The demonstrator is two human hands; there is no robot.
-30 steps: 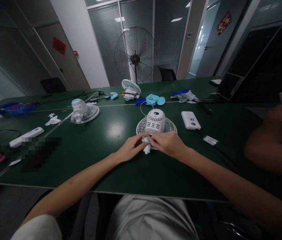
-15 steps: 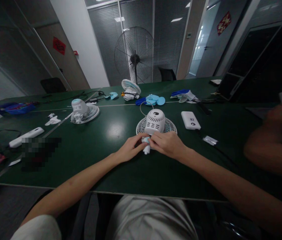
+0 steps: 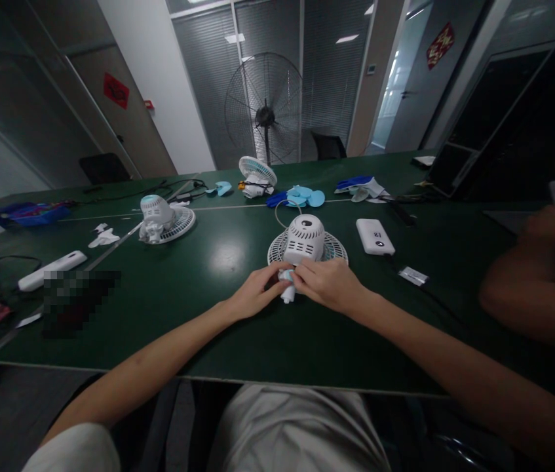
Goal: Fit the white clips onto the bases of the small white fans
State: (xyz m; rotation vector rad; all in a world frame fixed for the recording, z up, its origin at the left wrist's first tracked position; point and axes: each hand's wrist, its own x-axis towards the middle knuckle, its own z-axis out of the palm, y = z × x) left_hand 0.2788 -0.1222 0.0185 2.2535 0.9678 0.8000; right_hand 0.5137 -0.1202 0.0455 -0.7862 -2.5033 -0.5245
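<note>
A white fan head (image 3: 305, 237) lies grille-down on the green table in front of me, its vented motor housing facing up. From its near side juts a small white neck piece (image 3: 287, 294) with a light blue part on it. My left hand (image 3: 259, 290) has thumb and fingers closed around the left side of this neck piece. On its other side, my right hand (image 3: 329, 282) pinches at the joint between neck and housing, with its fingertips partly hidden. Whether a small part sits between those fingers is not visible.
A white power bank (image 3: 375, 236) with a cable lies right of the fan. Another fan head (image 3: 156, 213) rests at left, and a small fan (image 3: 257, 177) stands farther back near light blue blades (image 3: 305, 195). At far right, another person's hand (image 3: 550, 229) holds a white object.
</note>
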